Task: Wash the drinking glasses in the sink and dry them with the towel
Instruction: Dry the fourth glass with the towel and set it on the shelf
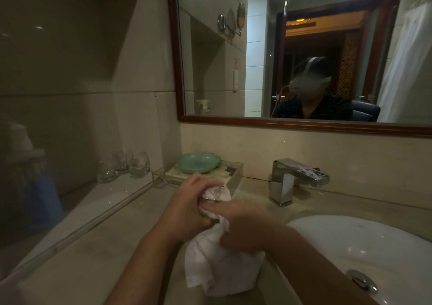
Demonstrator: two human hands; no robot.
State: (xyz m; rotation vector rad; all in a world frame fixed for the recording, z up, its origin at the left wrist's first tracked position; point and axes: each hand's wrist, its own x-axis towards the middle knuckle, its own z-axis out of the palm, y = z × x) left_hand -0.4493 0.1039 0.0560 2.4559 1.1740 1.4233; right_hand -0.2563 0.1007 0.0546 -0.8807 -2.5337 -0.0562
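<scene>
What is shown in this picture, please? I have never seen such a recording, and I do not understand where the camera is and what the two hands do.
There is no machine here. A person wears a camera on the head, so this single picture looks forward and down at that person's own hands. The mirror shows the person with the headset. The left hand holds a drinking glass. The right hand grips a white towel and presses it against the glass, so this looks like drying. The hands work above a stone counter. On it, at the back left, stand more glasses. Beside them a green dish sits on a clear tray. To the right are the faucet and the white sink.
</scene>
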